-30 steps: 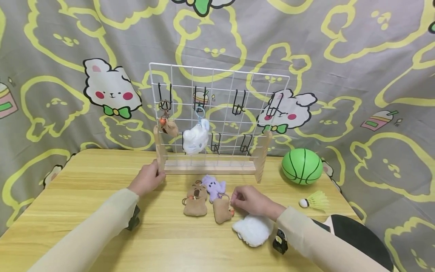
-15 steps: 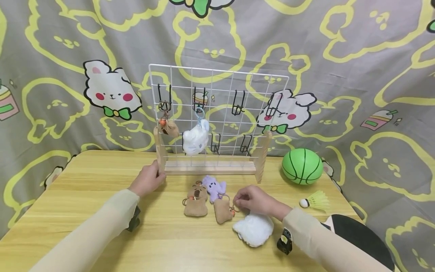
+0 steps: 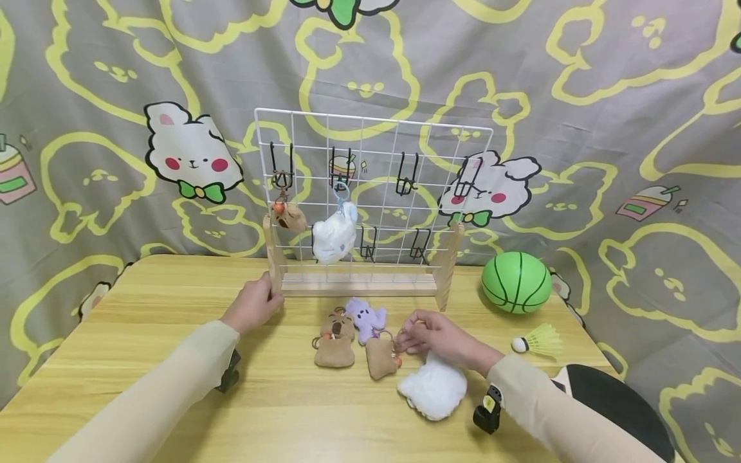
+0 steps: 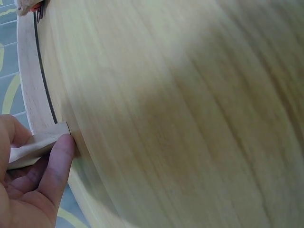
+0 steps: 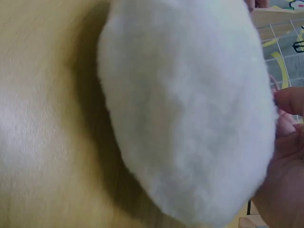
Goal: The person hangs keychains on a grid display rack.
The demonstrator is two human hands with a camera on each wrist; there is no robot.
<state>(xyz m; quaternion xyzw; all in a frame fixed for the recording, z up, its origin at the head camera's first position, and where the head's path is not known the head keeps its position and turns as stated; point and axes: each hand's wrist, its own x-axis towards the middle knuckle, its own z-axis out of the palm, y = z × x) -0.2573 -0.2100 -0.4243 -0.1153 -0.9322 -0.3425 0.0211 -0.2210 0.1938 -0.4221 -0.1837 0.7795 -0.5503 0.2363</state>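
My left hand [image 3: 255,302] pinches the left wooden foot [image 4: 35,145] of a white wire grid rack [image 3: 376,193]. Fingers and thumb lie on either side of that foot. At the right, my right hand [image 3: 434,337] has thumb and finger together at the ring end of a brown plush keychain [image 3: 381,359] with an orange bead. That plush lies flat on the table. A fluffy white plush [image 5: 185,114] lies just below the right hand and covers part of it in the right wrist view. Beside them lie a purple plush [image 3: 366,319] and another brown plush keychain [image 3: 336,344].
On the rack's black hooks hang a brown plush [image 3: 289,217] and a white plush keychain [image 3: 334,235]; other hooks carry nothing. A green ball [image 3: 517,283], a yellow shuttlecock [image 3: 541,341] and a black paddle [image 3: 613,405] lie at the right. A patterned curtain [image 3: 202,58] stands behind.
My right hand has shifted slightly right and its fingers have drawn in closer at the brown keychain's ring. The left hand stays on the rack's foot.
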